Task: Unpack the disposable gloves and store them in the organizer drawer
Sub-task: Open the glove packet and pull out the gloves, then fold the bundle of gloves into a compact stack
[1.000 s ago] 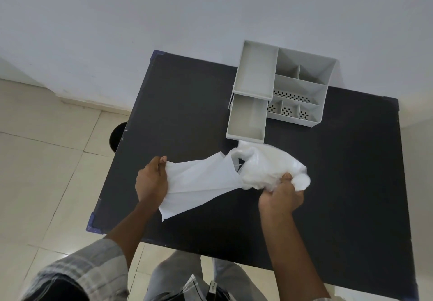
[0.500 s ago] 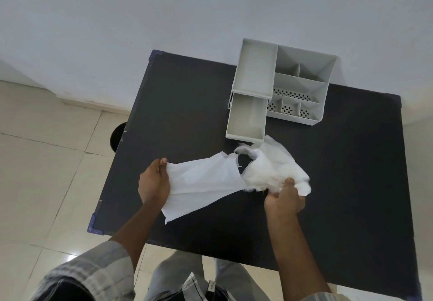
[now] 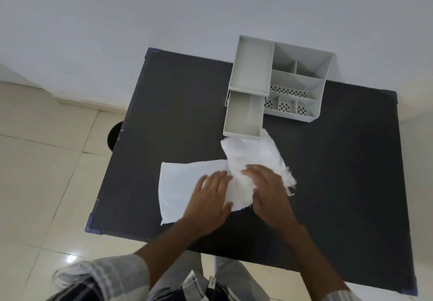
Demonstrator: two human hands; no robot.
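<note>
Both hands motion-blurred; left hand (image 3: 208, 197) and right hand (image 3: 269, 190) cover the gloves' (image 3: 253, 158) near part. Finger contact indeterminate. Sleeves cut by near edge.

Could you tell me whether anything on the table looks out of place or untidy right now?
Mostly the crumpled pile of thin white disposable gloves: it lies loose on the black table, its far edge touching the grey organizer's open drawer, which is empty. Both hands press flat on it and the flat white wrapper.

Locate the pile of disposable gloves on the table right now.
In the head view the gloves lie on the black table, just in front of the open drawer, under the right hand.
</note>
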